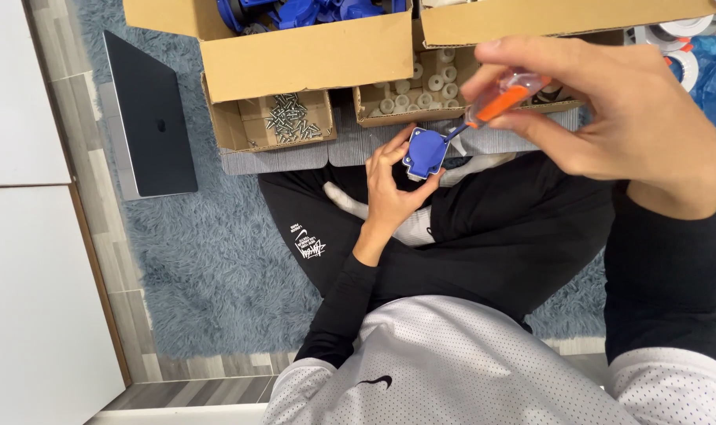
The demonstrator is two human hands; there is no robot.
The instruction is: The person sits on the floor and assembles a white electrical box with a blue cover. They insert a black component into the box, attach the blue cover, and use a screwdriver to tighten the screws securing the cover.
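Head view, frame centre: left hand (389, 189) pinches a square blue plastic part (426, 152) steady while right hand (610, 110) clasps an orange-handled screwdriver (496, 106), tip against it.

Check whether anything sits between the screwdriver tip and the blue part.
Nothing visible does. The right hand holds the screwdriver, whose tip meets the blue part held by the left hand; the contact point itself is too small to confirm.

laptop (149, 118): lying shut on the fluffy blue rug (208, 260)
small box (271, 122): sitting there holding loose screws (291, 118)
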